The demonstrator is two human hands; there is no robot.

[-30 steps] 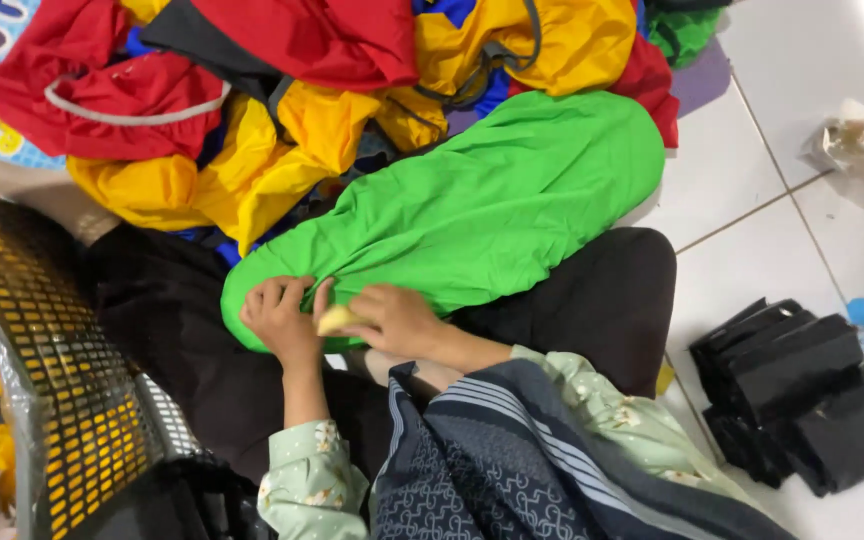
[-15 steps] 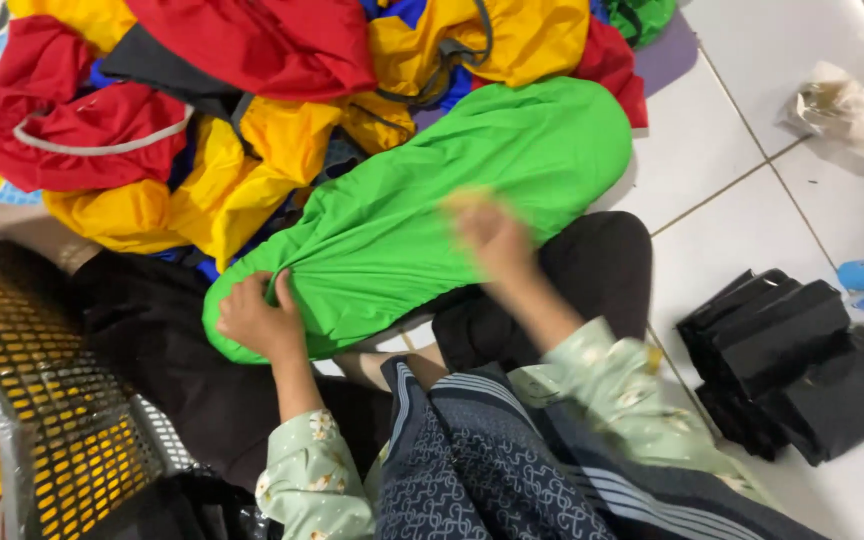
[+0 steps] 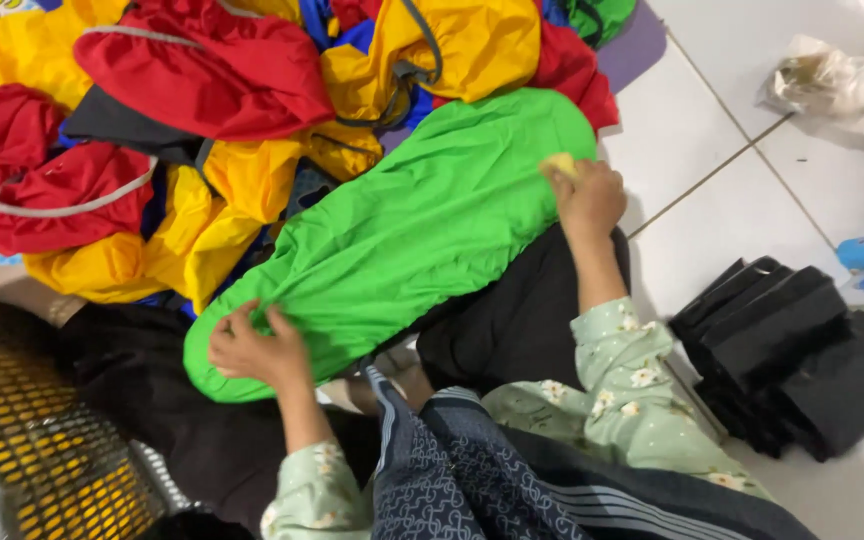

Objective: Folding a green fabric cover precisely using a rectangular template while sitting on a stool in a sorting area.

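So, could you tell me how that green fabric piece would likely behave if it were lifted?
The green fabric piece would probably flop and sag: it wrinkles where the left hand pinches it. It looks thin, so likely light, and its smooth sheen hints at slipperiness.

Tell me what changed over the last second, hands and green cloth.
The right hand, with a small yellow piece in its fingers, slid from beside the left hand up along the green cloth to its far end. The left hand stayed gripping the cloth's near end. The cloth remained stretched across the lap; the pile of red and yellow fabric and the black stack did not move.
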